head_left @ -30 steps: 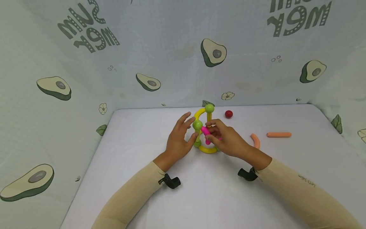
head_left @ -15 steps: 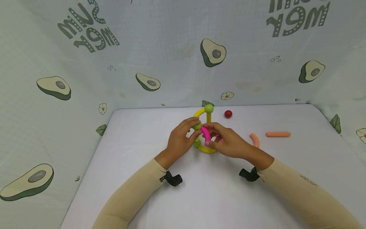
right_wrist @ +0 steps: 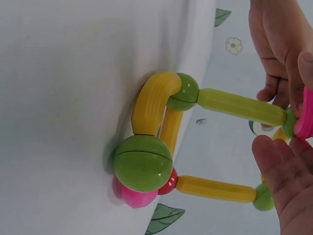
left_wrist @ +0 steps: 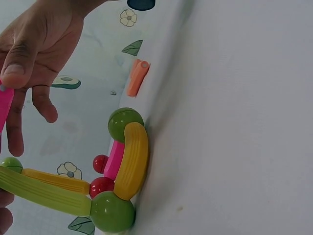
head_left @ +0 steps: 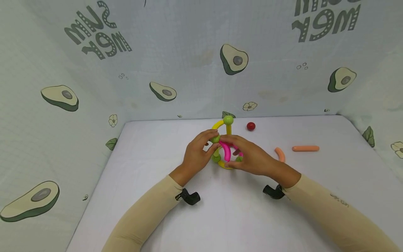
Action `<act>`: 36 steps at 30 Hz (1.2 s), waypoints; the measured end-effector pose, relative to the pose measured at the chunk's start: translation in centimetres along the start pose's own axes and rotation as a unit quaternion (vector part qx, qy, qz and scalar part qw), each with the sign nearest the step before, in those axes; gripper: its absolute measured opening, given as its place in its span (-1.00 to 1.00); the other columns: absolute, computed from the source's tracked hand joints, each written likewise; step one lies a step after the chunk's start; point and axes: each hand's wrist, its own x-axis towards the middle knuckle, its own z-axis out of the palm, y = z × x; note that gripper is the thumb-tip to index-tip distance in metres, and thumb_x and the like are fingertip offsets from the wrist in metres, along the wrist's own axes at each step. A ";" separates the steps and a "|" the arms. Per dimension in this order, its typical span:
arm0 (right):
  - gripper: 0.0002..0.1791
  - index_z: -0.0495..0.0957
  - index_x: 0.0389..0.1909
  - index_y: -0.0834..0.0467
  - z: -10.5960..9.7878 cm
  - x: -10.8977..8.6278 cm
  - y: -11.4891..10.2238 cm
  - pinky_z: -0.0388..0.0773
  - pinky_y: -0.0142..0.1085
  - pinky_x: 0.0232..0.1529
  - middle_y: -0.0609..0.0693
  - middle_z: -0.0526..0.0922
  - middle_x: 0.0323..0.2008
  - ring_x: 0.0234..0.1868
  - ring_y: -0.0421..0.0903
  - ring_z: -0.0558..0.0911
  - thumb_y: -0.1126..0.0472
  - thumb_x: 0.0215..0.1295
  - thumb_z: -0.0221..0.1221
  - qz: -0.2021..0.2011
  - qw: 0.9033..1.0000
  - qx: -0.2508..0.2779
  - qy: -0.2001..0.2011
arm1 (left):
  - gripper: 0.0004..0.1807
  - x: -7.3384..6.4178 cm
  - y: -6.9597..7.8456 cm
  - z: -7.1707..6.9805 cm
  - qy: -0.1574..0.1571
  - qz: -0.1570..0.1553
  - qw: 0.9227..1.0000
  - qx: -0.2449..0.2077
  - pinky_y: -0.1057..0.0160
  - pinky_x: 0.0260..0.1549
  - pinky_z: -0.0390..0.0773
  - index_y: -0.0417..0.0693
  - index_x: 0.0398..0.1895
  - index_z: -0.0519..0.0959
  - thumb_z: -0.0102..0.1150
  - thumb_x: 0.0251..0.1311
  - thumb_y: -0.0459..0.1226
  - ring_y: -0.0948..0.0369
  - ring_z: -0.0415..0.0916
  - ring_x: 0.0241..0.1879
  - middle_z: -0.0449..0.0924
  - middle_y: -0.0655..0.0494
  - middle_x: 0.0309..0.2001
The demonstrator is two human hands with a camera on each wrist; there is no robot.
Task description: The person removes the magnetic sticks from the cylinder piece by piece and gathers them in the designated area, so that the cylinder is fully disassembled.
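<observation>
A frame of magnetic sticks and balls stands on the white table, its green ball (head_left: 228, 120) on top of a yellow stick (head_left: 228, 129). My left hand (head_left: 196, 155) pinches another green ball (head_left: 215, 139) at the frame's left upper corner. From this ball hangs a curved pink stick (head_left: 226, 152). My right hand (head_left: 252, 155) holds the pink stick, index finger near the ball and thumb at the lower end. Lower down, the left wrist view shows a green ball (left_wrist: 112, 211), a yellow curved stick (left_wrist: 132, 161) and a red ball (left_wrist: 101, 187) joined together.
A loose red ball (head_left: 251, 126) lies behind the right hand. To the right are a curved orange stick (head_left: 280, 154) and a straight orange stick (head_left: 305, 148). A patterned cloth (head_left: 189, 63) rises behind the table's back edge.
The left fingers have closed in on the upper left green ball. The pink stick now hangs from it, and my right thumb has slid down towards the stick's lower end.
</observation>
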 end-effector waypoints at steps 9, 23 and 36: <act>-0.06 0.39 0.40 0.11 0.4 0.3 0.0 0.71 -0.17 -0.13 0.03 0.54 0.18 0.02 0.03 0.59 0.14 -0.02 0.62 -0.007 1.000 -0.009 0.027 | -0.54 0.0 -0.1 -0.1 0.003 -0.006 1.000 -0.001 0.13 -0.17 0.69 -0.19 0.18 0.56 0.44 0.24 -0.31 0.13 0.57 0.11 0.59 -0.07 0.18; -0.05 0.39 0.41 0.13 -0.4 -0.1 0.8 0.69 0.03 -0.07 0.10 0.43 0.34 0.18 0.10 0.52 0.10 -0.02 0.62 0.047 0.996 -0.066 0.035 | -0.53 0.0 -0.2 -0.1 0.009 -0.013 1.000 -0.002 0.14 -0.19 0.69 -0.16 0.15 0.58 0.49 0.18 -0.33 0.17 0.59 0.07 0.61 -0.03 0.17; -0.08 0.34 0.43 0.11 -2.9 -3.0 4.3 0.70 0.05 -0.14 0.18 0.39 0.33 0.12 0.22 0.52 0.06 0.06 0.55 0.151 0.984 -0.090 0.003 | -0.53 0.0 -0.1 -0.2 0.005 -0.016 1.000 -0.008 0.16 -0.15 0.68 -0.16 0.17 0.58 0.48 0.20 -0.32 0.19 0.59 0.08 0.60 -0.01 0.19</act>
